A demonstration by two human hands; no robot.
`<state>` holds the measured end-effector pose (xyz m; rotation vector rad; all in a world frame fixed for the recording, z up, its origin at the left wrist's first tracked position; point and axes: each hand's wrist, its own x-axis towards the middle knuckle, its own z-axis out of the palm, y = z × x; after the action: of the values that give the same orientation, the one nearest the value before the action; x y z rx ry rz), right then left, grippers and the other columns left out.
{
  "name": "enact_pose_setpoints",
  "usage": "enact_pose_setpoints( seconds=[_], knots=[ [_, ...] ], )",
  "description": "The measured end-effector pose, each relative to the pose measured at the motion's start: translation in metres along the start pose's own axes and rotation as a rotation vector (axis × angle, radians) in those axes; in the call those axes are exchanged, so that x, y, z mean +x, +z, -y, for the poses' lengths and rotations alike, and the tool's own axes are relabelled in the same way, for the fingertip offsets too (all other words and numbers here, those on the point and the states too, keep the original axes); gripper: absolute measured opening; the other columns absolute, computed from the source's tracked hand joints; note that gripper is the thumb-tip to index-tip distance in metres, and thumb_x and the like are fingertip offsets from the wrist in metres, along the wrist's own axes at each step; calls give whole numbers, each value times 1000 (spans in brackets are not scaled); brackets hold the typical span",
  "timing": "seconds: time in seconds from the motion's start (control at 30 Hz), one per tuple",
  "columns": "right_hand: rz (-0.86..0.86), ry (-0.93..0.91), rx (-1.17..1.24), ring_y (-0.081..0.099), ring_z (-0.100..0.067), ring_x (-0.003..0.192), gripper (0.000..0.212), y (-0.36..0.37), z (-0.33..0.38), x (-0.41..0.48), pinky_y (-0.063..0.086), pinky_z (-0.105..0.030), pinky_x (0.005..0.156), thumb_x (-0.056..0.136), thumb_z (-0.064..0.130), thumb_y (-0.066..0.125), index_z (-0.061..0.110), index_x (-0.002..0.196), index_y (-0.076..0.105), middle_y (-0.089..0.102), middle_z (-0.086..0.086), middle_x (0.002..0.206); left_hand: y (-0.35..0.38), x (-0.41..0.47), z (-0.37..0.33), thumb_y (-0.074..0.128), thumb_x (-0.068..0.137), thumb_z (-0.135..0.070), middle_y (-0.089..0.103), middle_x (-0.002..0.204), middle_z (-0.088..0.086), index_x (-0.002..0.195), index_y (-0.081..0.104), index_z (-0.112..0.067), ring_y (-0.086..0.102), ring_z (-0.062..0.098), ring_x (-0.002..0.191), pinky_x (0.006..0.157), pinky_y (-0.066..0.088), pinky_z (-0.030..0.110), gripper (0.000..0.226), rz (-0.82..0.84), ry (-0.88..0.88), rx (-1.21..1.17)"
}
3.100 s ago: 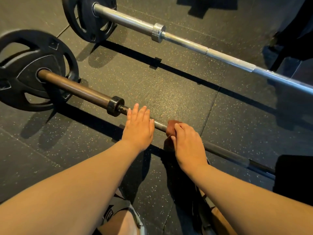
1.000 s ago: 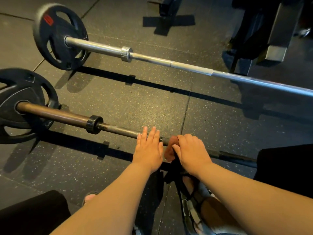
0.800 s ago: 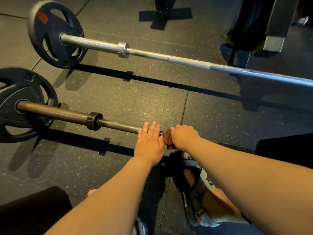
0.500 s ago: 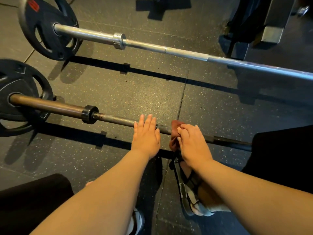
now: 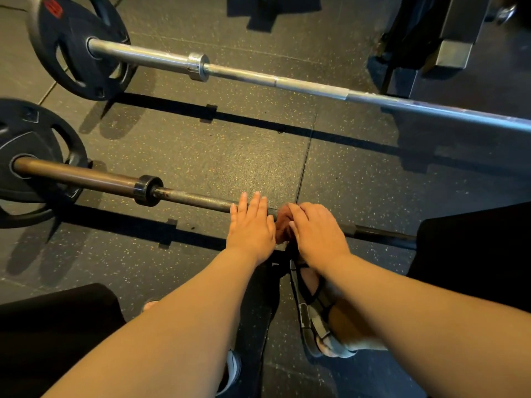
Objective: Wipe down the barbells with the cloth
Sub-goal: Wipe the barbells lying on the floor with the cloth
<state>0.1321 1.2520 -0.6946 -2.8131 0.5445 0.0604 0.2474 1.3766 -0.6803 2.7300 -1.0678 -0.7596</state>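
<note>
Head camera, looking down: a person is bending over the dark, rust-flecked steel barbell (image 5: 195,199), which is lying across the speckled black rubber floor (image 5: 215,150) from nine o'clock toward three. The left hand (image 5: 251,225) is resting flat on the knurled shaft, fingers straight. Just beside it at three o'clock, the right hand (image 5: 316,231) is curling its fingers round the small reddish-brown cloth (image 5: 283,225), wrapping it against the bar. The cloth is likely handling soft and light, best bunched in the palm. The loaded bar is likely sitting heavy and stiff, its knurling catching fabric. The bright silver barbell (image 5: 287,81) is waiting at twelve o'clock, well apart.
</note>
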Motion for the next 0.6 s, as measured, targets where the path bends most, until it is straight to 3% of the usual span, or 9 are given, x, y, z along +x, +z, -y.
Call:
enact_pose_setpoints(
  seconds=[0.07,0.17,0.23,0.33,0.43,0.6],
  knots=[
    [-4,25,-64,56,-30,108,37,-4,-11,-4,40,-46,104,103,34,38,15,128,58,61,-6,115,2,-2,-1,21,110,-31,-7,171,2,163,5,-13,-17,26,156,126,-10,47,58,-2,5,-12],
    [-95,283,-69,54,-30,113,31,0,-1,-8,25,-51,118,104,32,39,16,121,61,61,-5,115,4,-4,2,20,110,-29,-9,171,2,163,2,-13,-17,24,156,125,-12,44,58,-6,32,-8],
    [-113,365,8,51,-35,117,30,7,25,2,26,-53,118,102,27,44,12,122,62,60,-10,119,5,-2,2,20,110,-29,-9,171,2,163,1,-13,-17,23,156,125,-12,42,58,-9,38,-7],
    [-107,192,99,49,-34,126,44,13,51,16,32,-52,117,101,31,37,11,136,57,58,-11,131,0,1,0,21,110,-28,-8,171,3,163,3,-13,-16,22,156,126,-11,41,57,20,12,-69],
    [-56,14,82,55,-35,119,42,6,35,15,42,-50,110,99,23,55,8,138,56,60,-14,128,-3,-2,8,21,110,-28,-10,171,3,163,2,-12,-16,22,156,125,-11,41,58,24,58,-48],
    [72,186,-98,50,-31,117,38,-14,-10,-14,37,-43,106,102,31,48,13,135,52,56,-10,128,-2,-5,-6,17,110,-31,-10,171,5,163,1,-11,-16,25,156,125,-12,44,58,42,-7,-35]
  ],
)
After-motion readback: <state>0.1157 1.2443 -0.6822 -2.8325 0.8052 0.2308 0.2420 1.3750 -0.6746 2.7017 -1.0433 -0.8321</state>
